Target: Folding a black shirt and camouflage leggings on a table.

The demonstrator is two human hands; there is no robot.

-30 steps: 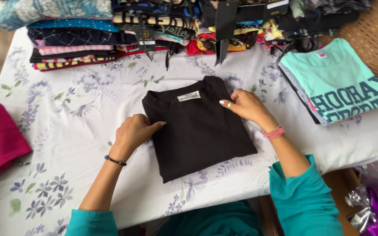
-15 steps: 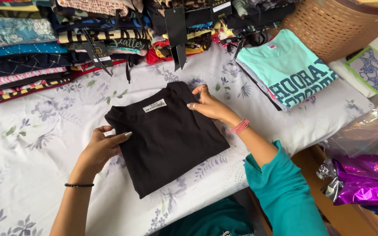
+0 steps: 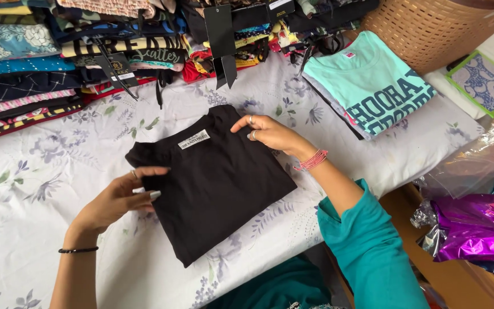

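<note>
a person in a teal top bends over a folded black t-shirt (image 3: 215, 183) lying on a floral sheet (image 3: 47, 166) spread across the table. the left hand (image 3: 118, 197) touches the shirt's left edge, fingers loosely spread and gripping nothing. the right hand (image 3: 270, 133), fingers open, rests on the upper right corner near the collar. a stack of folded clothes (image 3: 41, 63) lines the far side; a mint printed t-shirt (image 3: 373, 86) lies to the right, beside a wicker basket (image 3: 430, 28). purple foil wrapping (image 3: 475, 226) sits off the table's right edge.
</note>
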